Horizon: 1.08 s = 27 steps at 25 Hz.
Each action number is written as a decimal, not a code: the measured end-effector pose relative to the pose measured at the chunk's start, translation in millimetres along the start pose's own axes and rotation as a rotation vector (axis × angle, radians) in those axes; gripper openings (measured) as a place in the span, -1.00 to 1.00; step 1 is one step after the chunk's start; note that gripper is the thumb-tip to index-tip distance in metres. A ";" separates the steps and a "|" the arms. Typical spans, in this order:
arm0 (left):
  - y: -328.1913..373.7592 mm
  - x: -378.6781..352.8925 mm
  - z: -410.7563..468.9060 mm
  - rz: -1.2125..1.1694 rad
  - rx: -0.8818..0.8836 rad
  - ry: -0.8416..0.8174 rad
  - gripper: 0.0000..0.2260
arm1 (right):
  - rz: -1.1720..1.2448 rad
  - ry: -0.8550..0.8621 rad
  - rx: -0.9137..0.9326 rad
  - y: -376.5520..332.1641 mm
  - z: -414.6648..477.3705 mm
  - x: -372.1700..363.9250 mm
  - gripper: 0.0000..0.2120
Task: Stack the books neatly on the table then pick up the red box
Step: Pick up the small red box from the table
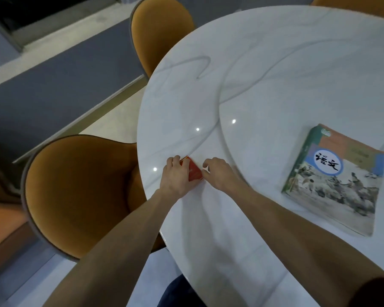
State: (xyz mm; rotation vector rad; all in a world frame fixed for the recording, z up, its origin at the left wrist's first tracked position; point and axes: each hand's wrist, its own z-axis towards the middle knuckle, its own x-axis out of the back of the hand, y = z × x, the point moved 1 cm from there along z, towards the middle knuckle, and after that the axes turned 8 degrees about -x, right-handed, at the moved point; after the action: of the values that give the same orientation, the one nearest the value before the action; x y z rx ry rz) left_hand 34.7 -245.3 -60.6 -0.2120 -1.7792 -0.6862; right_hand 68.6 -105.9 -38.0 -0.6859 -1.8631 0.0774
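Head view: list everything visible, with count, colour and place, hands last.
Table: one, white marble, round, fills the right side.
Turntable: one, white, round, raised on the table.
Books: one neat stack, illustrated top cover, on the table's right; count unclear.
Red box: one, small, near the table's left edge, between the hands.
Chairs: three, orange; one at lower left, one at top centre, one partly visible at top right.
Left hand: fingers on the box's left side.
Right hand: fingertips at the box's right side.
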 end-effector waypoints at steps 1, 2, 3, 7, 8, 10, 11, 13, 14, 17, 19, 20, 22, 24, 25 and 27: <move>-4.5 -5.9 -1.4 0.001 0.002 0.006 -0.31 | 0.005 -0.011 -0.002 -3.1 2.5 -6.1 -0.68; -7.2 -10.5 -2.7 -0.011 -0.004 0.023 -0.30 | 0.011 -0.014 -0.002 -5.3 4.2 -10.9 -0.69; -8.9 -13.7 -3.0 -0.034 -0.018 0.048 -0.32 | 0.019 -0.012 -0.002 -7.4 6.4 -14.3 -0.71; -10.6 -16.0 -1.7 -0.125 -0.056 0.090 -0.36 | 0.101 -0.001 -0.043 -14.6 13.3 -17.2 -0.75; -11.1 -15.1 -1.7 -0.126 -0.057 0.085 -0.37 | 0.124 -0.004 -0.054 -15.8 13.7 -16.9 -0.76; -10.2 -11.2 -1.7 -0.106 -0.068 0.074 -0.39 | 0.164 -0.005 -0.065 -16.5 12.0 -13.8 -0.78; -8.6 -8.4 -1.8 -0.096 -0.078 0.075 -0.40 | 0.185 -0.001 -0.070 -16.1 9.9 -11.1 -0.78; -1.6 -0.9 -0.1 -0.092 -0.112 0.091 -0.42 | 0.221 0.027 -0.077 -12.6 4.3 -1.5 -0.77; 3.5 2.7 0.4 -0.096 -0.133 0.101 -0.43 | 0.236 0.049 -0.081 -9.3 0.4 4.3 -0.77; 28.6 12.7 2.8 -0.095 -0.220 0.113 -0.44 | 0.312 0.122 -0.113 8.3 -16.5 25.8 -0.78; 50.4 18.0 3.2 -0.081 -0.296 0.115 -0.44 | 0.356 0.173 -0.147 24.6 -30.8 38.0 -0.79; 64.8 20.4 3.7 -0.072 -0.345 0.119 -0.44 | 0.369 0.205 -0.167 35.3 -39.9 45.4 -0.78; 89.8 23.7 4.0 -0.067 -0.416 0.127 -0.45 | 0.385 0.249 -0.203 54.4 -54.8 57.8 -0.78; 118.9 23.7 2.4 -0.058 -0.491 0.121 -0.45 | 0.390 0.297 -0.245 77.8 -73.8 70.6 -0.78; 137.0 22.2 1.4 -0.052 -0.536 0.111 -0.45 | 0.395 0.326 -0.271 92.5 -86.1 77.5 -0.78; 167.9 17.5 0.1 -0.046 -0.601 0.094 -0.44 | 0.421 0.364 -0.314 117.8 -106.7 87.5 -0.78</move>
State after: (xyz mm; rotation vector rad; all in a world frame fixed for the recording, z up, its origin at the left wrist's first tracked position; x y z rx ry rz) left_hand 108.4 -112.4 12.8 -0.5333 -1.4510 -1.2346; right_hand 190.8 6.6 35.0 -1.2190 -1.3719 -0.0675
